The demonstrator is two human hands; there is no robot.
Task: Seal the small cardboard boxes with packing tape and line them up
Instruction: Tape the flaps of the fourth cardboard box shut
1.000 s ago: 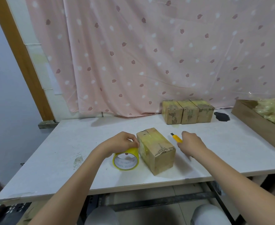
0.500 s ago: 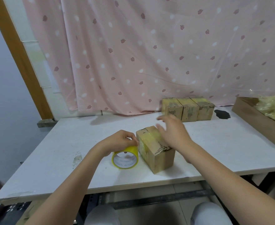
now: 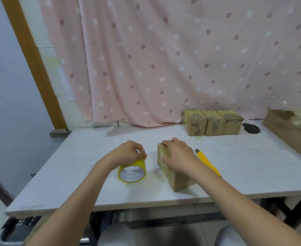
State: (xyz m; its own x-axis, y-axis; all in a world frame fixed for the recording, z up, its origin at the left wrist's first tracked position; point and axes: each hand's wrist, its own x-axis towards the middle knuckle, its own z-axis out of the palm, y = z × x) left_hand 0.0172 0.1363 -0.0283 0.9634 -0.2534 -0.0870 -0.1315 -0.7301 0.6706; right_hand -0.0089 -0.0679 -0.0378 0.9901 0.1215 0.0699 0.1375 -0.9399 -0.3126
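The left hand [image 3: 128, 153] grips the top of the yellow tape roll [image 3: 132, 171], which stands on edge on the white desk [image 3: 75, 166]. Just beside it, the right hand [image 3: 179, 157] lies on the cardboard box [image 3: 180, 181], fingers curled over its far edge. Three sealed boxes [image 3: 212, 124] stand touching in a row near the curtain [image 3: 164, 59]. A yellow cutter [image 3: 205, 161] lies beside the right wrist.

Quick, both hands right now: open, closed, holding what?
Left hand: grips the tape roll.
Right hand: on the cardboard box, fingers curled round its top.
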